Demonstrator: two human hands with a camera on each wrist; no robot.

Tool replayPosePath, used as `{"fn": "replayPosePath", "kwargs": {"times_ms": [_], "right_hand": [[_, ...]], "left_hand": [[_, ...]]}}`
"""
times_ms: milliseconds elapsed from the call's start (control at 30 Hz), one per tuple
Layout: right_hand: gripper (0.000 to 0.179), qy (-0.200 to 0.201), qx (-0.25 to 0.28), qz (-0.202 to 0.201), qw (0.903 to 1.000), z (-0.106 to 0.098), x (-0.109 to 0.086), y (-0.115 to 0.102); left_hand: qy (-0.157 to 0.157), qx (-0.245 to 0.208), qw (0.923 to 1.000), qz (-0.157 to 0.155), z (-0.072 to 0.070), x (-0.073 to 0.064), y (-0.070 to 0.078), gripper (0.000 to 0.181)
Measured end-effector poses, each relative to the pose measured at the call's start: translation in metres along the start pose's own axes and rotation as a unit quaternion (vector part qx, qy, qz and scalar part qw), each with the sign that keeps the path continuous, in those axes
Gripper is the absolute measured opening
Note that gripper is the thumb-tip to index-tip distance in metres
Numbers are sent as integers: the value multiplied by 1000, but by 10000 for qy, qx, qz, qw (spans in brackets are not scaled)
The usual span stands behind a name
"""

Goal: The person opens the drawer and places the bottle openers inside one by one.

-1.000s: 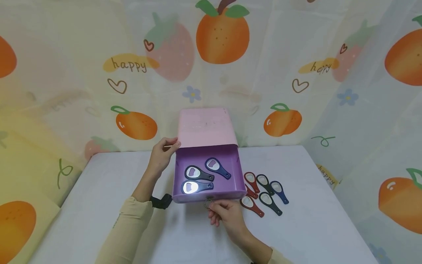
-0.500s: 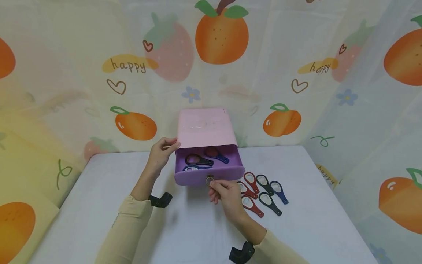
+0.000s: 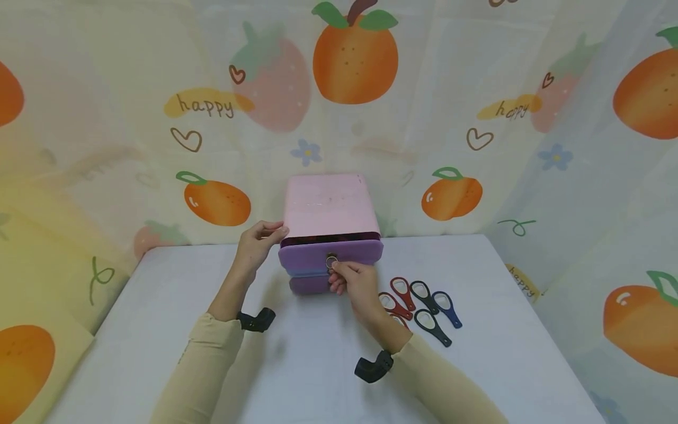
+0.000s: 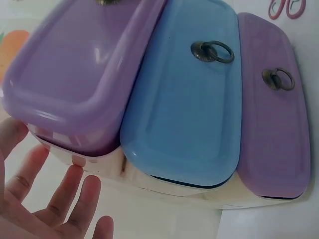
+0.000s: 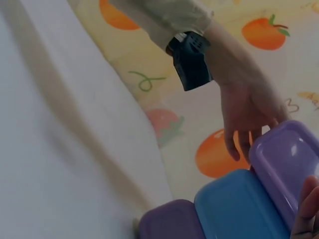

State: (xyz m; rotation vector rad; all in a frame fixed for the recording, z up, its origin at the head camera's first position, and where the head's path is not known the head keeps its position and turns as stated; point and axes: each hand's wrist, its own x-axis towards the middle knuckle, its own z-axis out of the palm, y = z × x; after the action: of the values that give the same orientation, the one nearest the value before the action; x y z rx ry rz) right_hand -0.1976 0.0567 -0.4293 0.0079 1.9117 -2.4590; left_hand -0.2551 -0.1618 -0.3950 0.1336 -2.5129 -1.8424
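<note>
A small pink chest of drawers (image 3: 332,203) stands at the back of the table. Its purple top drawer (image 3: 302,257) shows a narrow dark gap under the pink top; the blue middle drawer (image 4: 184,109) and purple bottom drawer (image 4: 274,129) look closed. My left hand (image 3: 255,246) touches the chest's upper left front corner; in the left wrist view its fingers spread out along the side. With thumb and fingertips my right hand (image 3: 360,285) pinches the top drawer's ring pull (image 3: 331,262). The bottle openers inside the drawer are hidden.
Several bottle openers lie on the white table right of the chest, among them a red one (image 3: 404,294), a black one (image 3: 433,327) and a blue one (image 3: 447,308). My right forearm overlaps some of them. A fruit-print cloth (image 3: 339,135) hangs close behind the chest.
My right hand has moved forward with the ring pull, and the wide-open top drawer has slid almost fully in, covering the openers inside. My left hand has stayed at the corner.
</note>
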Motion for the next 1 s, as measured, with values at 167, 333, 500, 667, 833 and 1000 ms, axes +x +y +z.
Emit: {"fn": "replayPosePath", "kwargs": {"times_ms": [167, 333, 500, 667, 833, 1000], "right_hand": [[28, 135, 127, 194, 9996, 5, 16, -2], [31, 219, 321, 392, 9985, 11, 26, -6], [29, 249, 295, 559, 9977, 11, 27, -5], [29, 231, 288, 447, 9983, 8, 26, -4], [32, 204, 242, 391, 9987, 5, 25, -2], [33, 93, 278, 373, 9989, 0, 25, 2]], "left_hand": [[128, -45, 9999, 33, 0, 2, 0, 43], [234, -35, 9997, 2, 1, 2, 0, 44], [104, 51, 9996, 243, 0, 0, 0, 48], [-184, 415, 9963, 734, -3, -2, 0, 54], [-203, 572, 9951, 786, -4, -1, -1, 56], [76, 346, 9933, 1104, 1, -1, -5, 51]]}}
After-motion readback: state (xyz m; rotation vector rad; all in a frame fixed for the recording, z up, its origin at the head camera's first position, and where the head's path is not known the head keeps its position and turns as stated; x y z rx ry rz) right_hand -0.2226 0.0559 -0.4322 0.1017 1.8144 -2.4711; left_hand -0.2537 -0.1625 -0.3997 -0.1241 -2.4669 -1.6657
